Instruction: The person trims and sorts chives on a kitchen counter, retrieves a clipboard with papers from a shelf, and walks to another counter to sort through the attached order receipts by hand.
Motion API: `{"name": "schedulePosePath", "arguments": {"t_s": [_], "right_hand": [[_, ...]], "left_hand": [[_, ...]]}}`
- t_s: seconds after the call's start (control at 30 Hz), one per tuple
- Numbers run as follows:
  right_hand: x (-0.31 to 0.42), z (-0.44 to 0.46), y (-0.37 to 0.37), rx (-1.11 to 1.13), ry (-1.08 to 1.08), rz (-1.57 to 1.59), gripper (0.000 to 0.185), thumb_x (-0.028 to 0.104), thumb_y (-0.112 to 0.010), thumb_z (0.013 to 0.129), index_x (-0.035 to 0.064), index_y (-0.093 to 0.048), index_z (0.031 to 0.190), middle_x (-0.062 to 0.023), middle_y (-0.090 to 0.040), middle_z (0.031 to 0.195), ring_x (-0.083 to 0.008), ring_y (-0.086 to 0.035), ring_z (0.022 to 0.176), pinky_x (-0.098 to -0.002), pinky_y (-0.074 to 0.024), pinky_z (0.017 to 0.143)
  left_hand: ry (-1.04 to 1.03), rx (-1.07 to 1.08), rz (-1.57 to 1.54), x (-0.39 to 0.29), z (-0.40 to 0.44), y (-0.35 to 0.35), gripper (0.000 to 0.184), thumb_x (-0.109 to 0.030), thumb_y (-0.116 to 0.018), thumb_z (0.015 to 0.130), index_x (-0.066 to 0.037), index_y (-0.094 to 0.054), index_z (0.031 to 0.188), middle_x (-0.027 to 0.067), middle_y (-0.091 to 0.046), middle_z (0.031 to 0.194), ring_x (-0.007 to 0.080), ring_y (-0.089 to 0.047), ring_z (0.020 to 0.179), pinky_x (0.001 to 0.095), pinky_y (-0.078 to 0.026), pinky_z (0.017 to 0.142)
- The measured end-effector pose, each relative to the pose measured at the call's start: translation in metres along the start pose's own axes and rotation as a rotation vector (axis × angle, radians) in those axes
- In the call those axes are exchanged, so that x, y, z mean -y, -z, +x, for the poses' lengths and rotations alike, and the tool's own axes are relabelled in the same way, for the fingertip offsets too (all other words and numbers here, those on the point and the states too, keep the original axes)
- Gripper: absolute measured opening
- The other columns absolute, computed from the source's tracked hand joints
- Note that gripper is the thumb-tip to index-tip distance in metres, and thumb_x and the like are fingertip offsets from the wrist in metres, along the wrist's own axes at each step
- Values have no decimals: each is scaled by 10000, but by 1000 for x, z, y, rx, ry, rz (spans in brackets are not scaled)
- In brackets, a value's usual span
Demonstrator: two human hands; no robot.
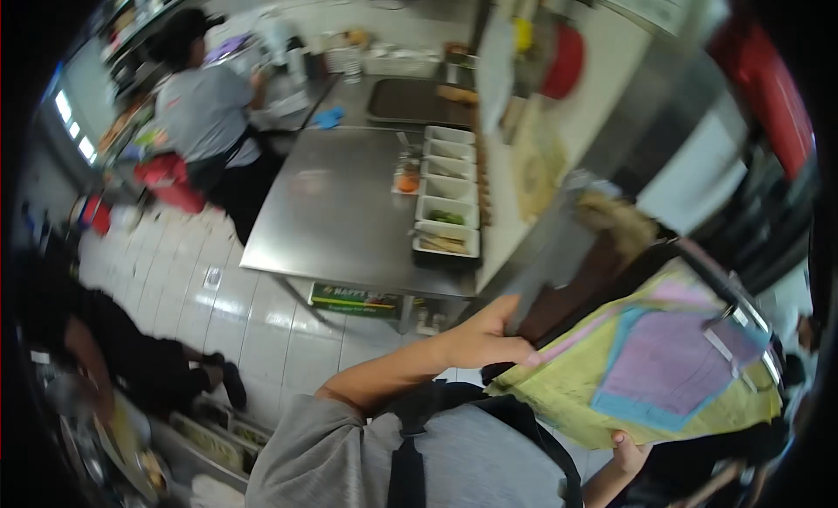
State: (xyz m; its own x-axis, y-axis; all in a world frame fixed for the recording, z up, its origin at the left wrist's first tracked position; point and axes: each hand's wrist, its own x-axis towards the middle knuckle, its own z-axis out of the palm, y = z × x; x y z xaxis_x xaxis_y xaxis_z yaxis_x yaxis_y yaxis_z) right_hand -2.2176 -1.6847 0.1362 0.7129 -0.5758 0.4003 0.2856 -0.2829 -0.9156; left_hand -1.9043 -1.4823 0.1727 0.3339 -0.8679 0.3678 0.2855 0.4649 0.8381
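My left hand (496,335) grips the near edge of a dark board or tray, its thumb by the edge of a stack of sheets. On top lie yellow sheets (559,394), with a blue sheet (621,393) and a pink sheet (665,355) over them. Lower right, my right hand (630,453) pinches the lower edge of the yellow sheets, thumb on top and fingers hidden beneath. A metal clip (735,318) sits at the stack's far right end.
A steel table (340,202) bears a row of white food containers (448,188), a dark tray (415,101) and a blue cloth (329,118). A person in a grey shirt (201,111) works at the back left. Another person in dark clothes (131,342) is at lower left beside food pans (209,442).
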Motion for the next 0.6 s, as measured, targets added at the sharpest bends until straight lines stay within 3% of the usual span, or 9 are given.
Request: {"name": "schedulePosePath", "arguments": {"t_s": [0.1, 0.13, 0.2, 0.27, 0.37, 0.4, 0.47, 0.53, 0.6], "right_hand": [[8, 52, -24, 259, -103, -97, 415, 98, -765, 733, -41, -596, 1085, -95, -649, 991, -198, -602, 912, -342, -464, 836], [15, 68, -48, 286, -159, -104, 446, 71, -743, 743, -37, -558, 1133, -100, -635, 1027, -196, -595, 939, -333, -460, 846], [22, 95, -125, 350, -267, -111, 518, 17, -700, 762, -30, -483, 1230, -111, -606, 1098, -192, -579, 994, -316, -451, 866], [24, 117, -216, 329, -325, 3, 326, 34, -692, 795, -33, -594, 1098, -80, -645, 1012, -136, -591, 898, -283, -469, 801], [-18, 142, -315, 379, -547, 147, 381, 33, -685, 803, -38, -558, 1155, -100, -632, 1069, -164, -597, 944, -282, -480, 805], [-38, 150, -348, 414, -627, 214, 402, 37, -679, 808, -41, -542, 1178, -108, -626, 1088, -178, -599, 960, -291, -485, 813], [-75, 163, -418, 443, -726, 341, 438, 45, -665, 820, -46, -509, 1219, -124, -611, 1125, -204, -602, 986, -309, -495, 826], [-107, 168, -481, 406, -803, 416, 466, 53, -649, 834, -52, -475, 1254, -141, -594, 1159, -230, -605, 1006, -327, -504, 838], [-134, 166, -521, 368, -905, 502, 512, 65, -638, 847, -58, -424, 1295, -154, -555, 1220, -247, -589, 1043, -336, -490, 877]], "left_hand": [[-53, -307, -43, -4, -42, 31, 424, -23, -628, 697, 1, -524, 1108, 20, -588, 932, 68, -533, 878, 245, -436, 782], [-72, -416, -62, -7, -52, 45, 436, -9, -608, 689, 0, -520, 1116, 23, -589, 931, 71, -545, 868, 244, -439, 776], [-186, -689, -152, -13, -75, 81, 456, -9, -513, 710, 8, -493, 1165, 49, -596, 957, 112, -572, 859, 245, -451, 775], [-305, -806, -147, -43, -89, 117, 469, -19, -486, 719, 14, -485, 1187, 62, -588, 993, 127, -564, 890, 253, -455, 779], [-152, -964, -95, -81, -129, 192, 568, -30, -469, 738, 15, -422, 1303, 90, -570, 1050, 157, -551, 957, 273, -446, 841], [-119, -1011, -21, -80, -144, 230, 575, -74, -505, 788, 4, -382, 1345, 130, -542, 1121, 203, -531, 1034, 293, -444, 862], [30, -1163, 813, -84, -181, 292, 571, -139, -545, 835, -9, -361, 1360, 171, -506, 1162, 257, -497, 1113, 323, -440, 876], [-9, -1265, 1185, -112, -222, 338, 527, -161, -584, 848, -51, -417, 1335, 188, -503, 1110, 292, -505, 1117, 353, -450, 871], [44, -1387, 1095, -122, -266, 392, 450, -144, -585, 848, -78, -490, 1283, 165, -546, 1079, 262, -560, 1033, 342, -469, 827]]}}
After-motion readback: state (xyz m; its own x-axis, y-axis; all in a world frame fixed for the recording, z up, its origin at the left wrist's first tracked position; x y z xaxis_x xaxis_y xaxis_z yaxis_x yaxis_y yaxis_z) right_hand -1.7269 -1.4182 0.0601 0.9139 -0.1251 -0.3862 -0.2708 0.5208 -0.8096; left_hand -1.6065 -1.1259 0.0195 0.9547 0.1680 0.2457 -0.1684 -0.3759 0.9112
